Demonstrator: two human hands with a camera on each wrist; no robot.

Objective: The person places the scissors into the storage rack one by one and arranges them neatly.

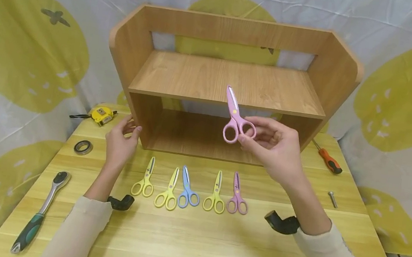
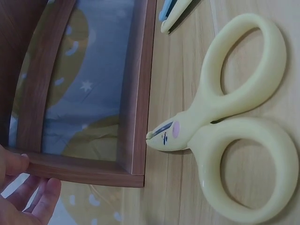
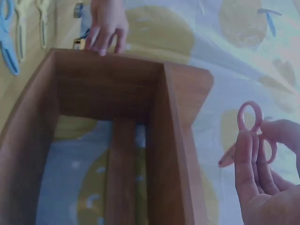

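My right hand (image 1: 266, 143) pinches the handle of a pink pair of scissors (image 1: 235, 117), blades up, in front of the wooden shelf (image 1: 231, 84); the right wrist view shows the pink scissors (image 3: 251, 129) in my fingers (image 3: 255, 164). My left hand (image 1: 121, 139) rests with straight fingers against the shelf's lower left corner; the left wrist view shows its fingertips (image 2: 28, 187) at the shelf edge (image 2: 136, 93). Several scissors lie in a row on the table: yellow (image 1: 144, 179), yellow (image 1: 168, 191), blue (image 1: 187, 189), yellow (image 1: 215, 192), purple (image 1: 237, 195). A yellow pair (image 2: 225, 131) fills the left wrist view.
On the wooden table (image 1: 195, 240) lie a ratchet wrench (image 1: 40, 211), a metal ring (image 1: 83, 147), a yellow tape measure (image 1: 100, 115), an orange screwdriver (image 1: 328, 158) and a bolt (image 1: 332, 199). A lemon-print cloth (image 1: 25, 44) hangs behind.
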